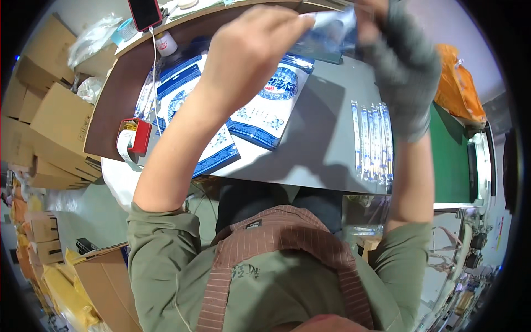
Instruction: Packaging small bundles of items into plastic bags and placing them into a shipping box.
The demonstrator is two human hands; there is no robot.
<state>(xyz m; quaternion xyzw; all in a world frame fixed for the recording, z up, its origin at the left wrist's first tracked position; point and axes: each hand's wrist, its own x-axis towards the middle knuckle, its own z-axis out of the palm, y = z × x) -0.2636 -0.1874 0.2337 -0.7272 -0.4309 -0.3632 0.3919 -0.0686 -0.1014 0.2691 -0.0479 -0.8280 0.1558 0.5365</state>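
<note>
My bare left hand (249, 47) is raised over the far part of the table, its thumb and fingers pinched on a shiny blue-and-white plastic bag (331, 34). The bag spans the space between my two hands. My right hand (404, 63) wears a grey glove with bare fingertips. It is at the bag's right end; motion blur hides how its fingers are set. Below my left arm lie blue-and-white printed packages (276, 105), partly covered by the arm. Several slim wrapped sticks (373, 141) lie in a row near my right forearm.
The grey tabletop (315, 149) has a raised brown rim. At its left are a red box (134, 135) with a white strip and a phone (145, 14) on a white cable. Cardboard boxes (61, 119) stack up at left. An orange bag (459, 83) and green surface (451, 160) are at right.
</note>
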